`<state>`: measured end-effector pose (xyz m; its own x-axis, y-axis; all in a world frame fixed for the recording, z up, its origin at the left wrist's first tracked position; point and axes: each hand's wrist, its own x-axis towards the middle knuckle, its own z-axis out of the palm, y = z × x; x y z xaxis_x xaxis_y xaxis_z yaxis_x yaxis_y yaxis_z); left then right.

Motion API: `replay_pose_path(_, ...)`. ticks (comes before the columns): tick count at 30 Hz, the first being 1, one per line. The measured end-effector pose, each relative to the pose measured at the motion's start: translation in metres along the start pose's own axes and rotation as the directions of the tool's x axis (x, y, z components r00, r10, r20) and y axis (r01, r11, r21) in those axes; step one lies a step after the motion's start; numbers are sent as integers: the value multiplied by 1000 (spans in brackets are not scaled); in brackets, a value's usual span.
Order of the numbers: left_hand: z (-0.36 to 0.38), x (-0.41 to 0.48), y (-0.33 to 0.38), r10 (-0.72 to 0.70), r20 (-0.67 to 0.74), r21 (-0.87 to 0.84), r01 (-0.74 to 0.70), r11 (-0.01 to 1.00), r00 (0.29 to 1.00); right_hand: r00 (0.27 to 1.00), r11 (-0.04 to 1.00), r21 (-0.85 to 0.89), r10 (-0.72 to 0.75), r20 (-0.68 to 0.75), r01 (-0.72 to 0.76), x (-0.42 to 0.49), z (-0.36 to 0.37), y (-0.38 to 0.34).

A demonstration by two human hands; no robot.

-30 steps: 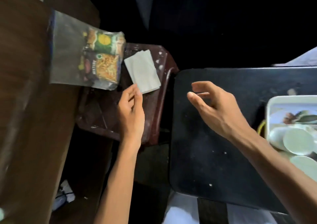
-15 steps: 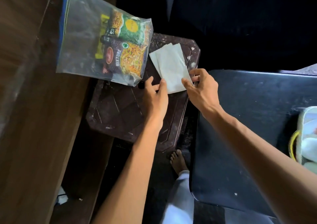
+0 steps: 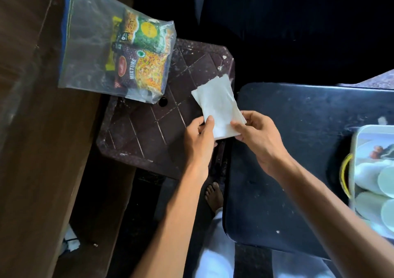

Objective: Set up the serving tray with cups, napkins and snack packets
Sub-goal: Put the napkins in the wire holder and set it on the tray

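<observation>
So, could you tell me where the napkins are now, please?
In the head view, the napkins are pinched between the left hand and right hand, over the right edge of the stool, beside the black table.

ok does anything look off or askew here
The napkins, pinched by the left hand and right hand, are fanned unevenly, corners misaligned. The clear bag of snack packets straddles the wooden surface and the stool.

Left hand [image 3: 199, 138] and right hand [image 3: 261, 138] pinch together, fingers [image 3: 210, 121] curled.
</observation>
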<state>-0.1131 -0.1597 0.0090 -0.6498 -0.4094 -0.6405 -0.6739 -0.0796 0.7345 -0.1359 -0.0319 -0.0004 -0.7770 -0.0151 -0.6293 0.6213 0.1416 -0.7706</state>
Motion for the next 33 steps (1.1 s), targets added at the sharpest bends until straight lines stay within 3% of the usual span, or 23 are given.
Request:
replay_pose_path(3, 15, -21, -6, 26, -2, -23, -26, 999, 1000, 999, 997, 74, 26, 29, -28, -29, -34, 14)
replay_pose_path(7, 50, -50, -11, -48, 124, -121, 63, 991, 991, 1000, 998, 53, 29, -10, -28, -66, -85, 37)
replay_pose_path(13, 126, -96, -16, -65, 274, -99, 95, 990, 960, 959, 1000, 22, -6, -283, 13, -116, -171, 66)
replay_pose_path(19, 201, -126, -11, 42, 389, 3, -46, 999, 920, 879, 997, 22, -60, -473, 80, -150, -254, 82)
replay_pose_path(25, 281, -154, -12, 140, 561, 201, -298, 933, 816, 709, 991, -68, -127, -694, 111, -173, -320, 100)
replay_pose_path(29, 339, -178, -9, 312, 651, 239, -577, 781, 692, 531, 978, -154, -206, -822, 141, -182, -364, 116)
replay_pose_path(33, 394, -198, -1, 372, 749, 211, -730, 650, 549, 376, 942, -312, -334, -864, 121, -191, -405, 131)
